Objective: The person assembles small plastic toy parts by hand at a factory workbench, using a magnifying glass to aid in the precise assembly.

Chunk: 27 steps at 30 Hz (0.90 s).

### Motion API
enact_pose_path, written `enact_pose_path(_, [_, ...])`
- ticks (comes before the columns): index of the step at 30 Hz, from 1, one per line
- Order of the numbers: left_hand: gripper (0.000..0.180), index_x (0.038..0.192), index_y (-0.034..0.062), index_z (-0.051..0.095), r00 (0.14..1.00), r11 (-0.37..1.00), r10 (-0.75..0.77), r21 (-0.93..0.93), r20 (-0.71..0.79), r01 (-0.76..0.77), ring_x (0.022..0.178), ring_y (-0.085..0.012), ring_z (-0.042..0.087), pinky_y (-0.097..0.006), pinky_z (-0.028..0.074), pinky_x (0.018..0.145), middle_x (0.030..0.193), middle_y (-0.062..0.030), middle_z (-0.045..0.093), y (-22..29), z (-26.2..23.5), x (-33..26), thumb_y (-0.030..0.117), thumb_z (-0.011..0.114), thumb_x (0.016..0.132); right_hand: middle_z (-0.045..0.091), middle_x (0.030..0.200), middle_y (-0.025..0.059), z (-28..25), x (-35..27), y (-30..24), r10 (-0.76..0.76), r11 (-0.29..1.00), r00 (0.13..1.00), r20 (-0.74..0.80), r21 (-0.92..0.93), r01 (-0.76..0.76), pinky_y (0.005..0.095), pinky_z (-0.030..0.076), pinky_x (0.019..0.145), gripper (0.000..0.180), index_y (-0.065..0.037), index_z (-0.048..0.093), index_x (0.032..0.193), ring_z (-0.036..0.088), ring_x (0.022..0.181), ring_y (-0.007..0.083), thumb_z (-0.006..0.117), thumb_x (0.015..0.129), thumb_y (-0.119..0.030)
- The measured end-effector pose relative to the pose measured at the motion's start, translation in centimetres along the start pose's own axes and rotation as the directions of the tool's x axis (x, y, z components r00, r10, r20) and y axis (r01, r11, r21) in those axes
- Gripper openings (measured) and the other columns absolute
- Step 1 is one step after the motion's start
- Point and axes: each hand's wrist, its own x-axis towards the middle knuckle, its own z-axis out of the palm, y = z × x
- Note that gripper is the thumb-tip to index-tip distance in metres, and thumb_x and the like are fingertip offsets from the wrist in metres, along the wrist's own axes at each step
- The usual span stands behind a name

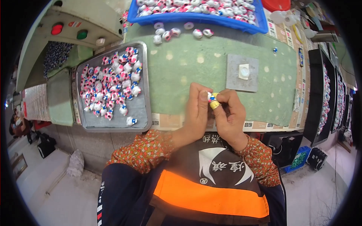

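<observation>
In front of my body, both hands meet over one small white and blue toy figurine. My left hand pinches it from the left, thumb and fingers closed. From the right, my right hand closes on it too; yellow coverings show at the tips of that thumb and forefinger. Most of the figurine is hidden by my fingers. On the left, a grey metal tray carries many white, pink and blue figurines. One lone figurine lies at the tray's near right corner.
A blue bin heaped with white and pink pieces stands at the far edge, several loose pieces before it. A grey square plate lies right of my hands on the green mat. Black trays stand far right.
</observation>
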Motion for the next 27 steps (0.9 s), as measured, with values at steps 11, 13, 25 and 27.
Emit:
enact_pose_path(11, [0.033, 0.098, 0.0082, 0.057, 0.979, 0.957, 0.132, 0.276, -0.158, -0.085, 0.068, -0.0057, 0.047, -0.023, 0.04, 0.058, 0.082, 0.0008, 0.052, 6.0, -8.7, 4.0, 0.032, 0.036, 0.109, 0.06, 0.078, 0.0033, -11.5, 9.2, 0.9, -0.029, 0.916, 0.983, -0.183, -0.399, -0.047, 0.027, 0.046, 0.064, 0.008, -0.001, 0.063, 0.096, 0.054, 0.069, 0.0099, 0.062, 0.088, -0.002])
enact_pose_path(13, [0.034, 0.097, 0.006, 0.059, 0.939, 0.793, 0.266, 0.604, -0.217, -0.085, 0.077, -0.0121, 0.051, -0.031, 0.044, 0.07, 0.085, -0.0024, 0.055, 7.6, -12.3, 4.9, 0.029, 0.037, 0.109, 0.062, 0.081, 0.0049, -14.3, 11.4, 2.7, -0.126, 0.849, 0.968, -0.217, -0.528, -0.007, 0.0291, 0.047, 0.065, 0.011, -0.002, 0.064, 0.098, 0.057, 0.069, 0.0128, 0.061, 0.087, -0.001])
enact_pose_path(25, [0.014, 0.104, 0.0076, 0.063, 0.825, 0.074, 0.564, 0.997, -0.03, -0.015, 0.093, -0.0309, 0.053, -0.042, 0.039, 0.085, 0.097, -0.0117, 0.059, 7.4, -18.9, 5.5, 0.019, 0.057, 0.097, 0.065, 0.103, 0.0162, -17.0, 15.8, 6.2, -0.278, 0.427, 0.96, 0.036, -0.89, 0.157, 0.0436, 0.047, 0.088, 0.021, -0.004, 0.066, 0.108, 0.062, 0.099, 0.0354, 0.059, 0.088, -0.01])
enact_pose_path(27, [0.015, 0.105, 0.008, 0.064, 0.794, 0.061, 0.601, 0.985, 0.091, -0.16, 0.093, -0.0304, 0.053, -0.042, 0.039, 0.085, 0.094, -0.011, 0.058, 8.2, -17.0, 6.4, 0.019, 0.059, 0.095, 0.065, 0.104, 0.0167, -17.3, 16.1, 6.4, -0.293, 0.413, 0.954, 0.06, -0.892, 0.183, 0.044, 0.048, 0.087, 0.02, -0.005, 0.066, 0.107, 0.062, 0.099, 0.0363, 0.059, 0.089, -0.012])
